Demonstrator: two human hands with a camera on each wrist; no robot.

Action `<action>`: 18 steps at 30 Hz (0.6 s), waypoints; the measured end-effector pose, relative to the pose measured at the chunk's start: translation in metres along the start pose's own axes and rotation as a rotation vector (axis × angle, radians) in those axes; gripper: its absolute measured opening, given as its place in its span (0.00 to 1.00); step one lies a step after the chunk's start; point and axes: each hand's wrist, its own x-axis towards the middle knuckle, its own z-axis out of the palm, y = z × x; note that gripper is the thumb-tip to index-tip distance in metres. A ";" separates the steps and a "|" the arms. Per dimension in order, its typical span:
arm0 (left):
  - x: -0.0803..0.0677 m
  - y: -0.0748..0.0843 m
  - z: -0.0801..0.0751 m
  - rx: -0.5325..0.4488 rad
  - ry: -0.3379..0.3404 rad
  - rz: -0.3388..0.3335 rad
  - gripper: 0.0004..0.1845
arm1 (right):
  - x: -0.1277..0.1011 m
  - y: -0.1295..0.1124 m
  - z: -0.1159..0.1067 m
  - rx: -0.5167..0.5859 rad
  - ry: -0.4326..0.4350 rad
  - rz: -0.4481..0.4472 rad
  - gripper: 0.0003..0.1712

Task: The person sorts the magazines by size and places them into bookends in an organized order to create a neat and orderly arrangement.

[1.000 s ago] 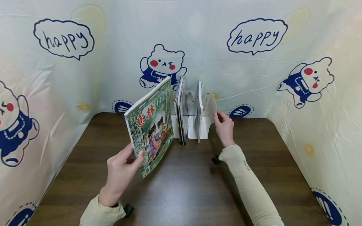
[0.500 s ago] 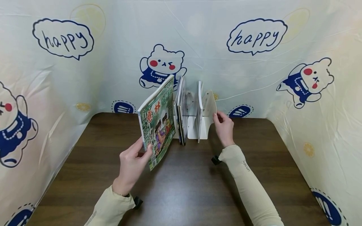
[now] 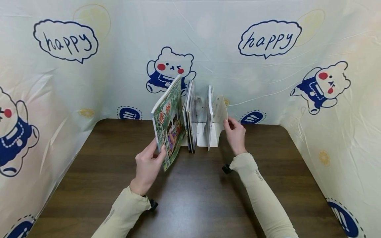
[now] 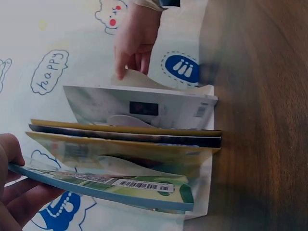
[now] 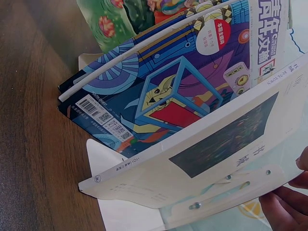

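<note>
My left hand (image 3: 148,167) pinches a green-covered magazine (image 3: 169,127) by its near edge, thumb on the cover. The magazine stands upright at a slant, at the left side of a white bookend rack (image 3: 203,135). In the left wrist view its barcode edge overlaps the rack's leftmost section. Several thin magazines (image 3: 190,115) stand in the rack's middle, one with a blue and purple cover (image 5: 178,96). Farther right stands a white book (image 5: 226,139) with a dark picture. My right hand (image 3: 236,134) pinches the edge of the rack's right-end plate (image 3: 221,109).
The rack stands on a dark wooden table (image 3: 190,198), near its back edge. Behind and at both sides hangs a pale printed curtain (image 3: 220,39) with bears and "happy" bubbles. Black wrist cameras (image 3: 227,169) are strapped under both sleeves.
My left hand has carried the green magazine rightward and forward, closer to the rack's left side. The right hand has stayed on the end plate, and the rack has not moved.
</note>
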 end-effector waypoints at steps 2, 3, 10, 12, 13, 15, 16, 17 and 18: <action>0.001 -0.003 0.004 0.016 0.008 0.000 0.28 | -0.001 -0.001 0.000 0.003 -0.001 0.001 0.17; 0.001 -0.005 0.005 0.024 0.011 -0.001 0.28 | -0.001 -0.001 0.000 0.004 -0.002 0.000 0.17; 0.002 -0.019 0.020 0.041 0.037 0.009 0.29 | -0.001 -0.002 -0.001 -0.010 -0.006 0.000 0.18; 0.002 -0.023 0.025 0.038 0.041 0.015 0.30 | -0.001 -0.001 -0.001 -0.016 -0.004 -0.003 0.18; 0.002 -0.024 0.027 0.037 0.043 0.018 0.30 | -0.001 -0.001 -0.001 -0.018 -0.005 -0.004 0.18; 0.002 -0.027 0.032 0.037 0.040 0.026 0.30 | -0.001 -0.001 -0.001 -0.019 -0.005 -0.004 0.18; 0.003 -0.029 0.035 0.033 0.039 0.030 0.31 | -0.001 -0.001 -0.001 -0.020 -0.005 -0.004 0.18; 0.003 -0.030 0.037 0.033 0.040 0.034 0.31 | -0.001 -0.001 -0.001 -0.019 -0.005 -0.004 0.18; 0.003 -0.032 0.039 0.035 0.042 0.038 0.31 | -0.001 -0.001 -0.001 -0.018 -0.004 -0.004 0.18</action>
